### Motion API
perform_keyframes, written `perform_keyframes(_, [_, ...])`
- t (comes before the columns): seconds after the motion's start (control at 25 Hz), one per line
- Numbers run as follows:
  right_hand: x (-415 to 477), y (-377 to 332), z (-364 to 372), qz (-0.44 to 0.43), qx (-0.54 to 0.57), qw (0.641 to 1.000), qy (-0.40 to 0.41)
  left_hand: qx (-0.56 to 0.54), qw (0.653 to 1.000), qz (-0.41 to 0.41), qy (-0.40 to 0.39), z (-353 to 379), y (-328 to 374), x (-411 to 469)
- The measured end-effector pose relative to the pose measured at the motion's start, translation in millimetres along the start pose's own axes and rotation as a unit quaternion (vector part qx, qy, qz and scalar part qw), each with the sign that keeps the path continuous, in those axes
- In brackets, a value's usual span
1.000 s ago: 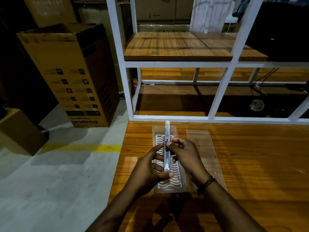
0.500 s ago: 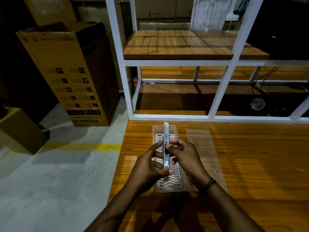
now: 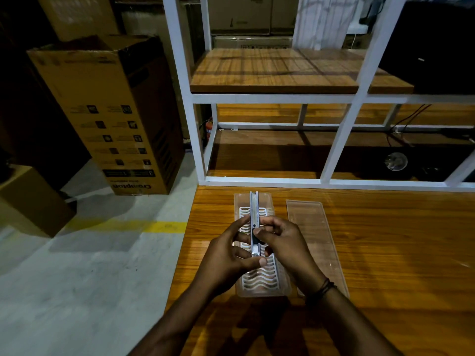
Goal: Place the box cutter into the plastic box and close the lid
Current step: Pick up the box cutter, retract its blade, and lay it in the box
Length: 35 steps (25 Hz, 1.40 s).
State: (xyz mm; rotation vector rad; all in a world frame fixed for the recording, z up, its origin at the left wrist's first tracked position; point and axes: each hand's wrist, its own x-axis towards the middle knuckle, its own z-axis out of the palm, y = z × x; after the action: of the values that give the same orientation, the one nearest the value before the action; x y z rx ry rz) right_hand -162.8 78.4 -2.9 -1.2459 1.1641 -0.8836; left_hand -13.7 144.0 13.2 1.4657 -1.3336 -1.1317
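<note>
While a white metal shelving frame (image 3: pixel 344 140) with wooden boards rises behind it, a wooden table (image 3: pixel 385 253) carries the work, with a tall cardboard carton (image 3: pixel 108 111) standing on the concrete floor (image 3: pixel 77 278) to the left. On the table near its far edge lies an open clear plastic box (image 3: pixel 262 291) with a white wavy-patterned insert, and just beside it to the right lies its clear lid (image 3: pixel 313 227), flat and off the box. Above the box, a person's left hand (image 3: pixel 226 260) and right hand (image 3: pixel 285 247) together hold a slim silver box cutter (image 3: pixel 254 209), its length running along the box and its far end pointing away from the person. The left grip is closed on the cutter's near end, thumb across it; the right grip pinches the dark slider at mid-body. A dark cord bracelet (image 3: pixel 321 291) circles the right wrist.
</note>
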Motion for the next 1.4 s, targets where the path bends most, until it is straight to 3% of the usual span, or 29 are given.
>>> perform_keyframes(0.52, [-10,-2,-6,0.015,-0.032,0.999,-0.008,0.014,1.0,0.003,-0.007,-1,-9,5])
perform_keyframes(0.64, [-9,0,-11,0.017,-0.069,0.997,0.017,0.126,0.991,0.025,0.023,-6,-22,9])
perform_keyframes(0.76, [-8,13,-10,0.019,-0.193,0.98,0.037,0.215,0.972,0.017,0.097,-9,-38,13])
perform_keyframes(1.04, [2,23,20,-0.017,-0.375,0.927,0.005,0.167,0.979,-0.056,0.1,-7,-53,19])
perform_keyframes(1.4, [14,24,32,0.008,-0.408,0.913,-0.008,0.113,0.985,-0.098,0.09,-7,-58,20])
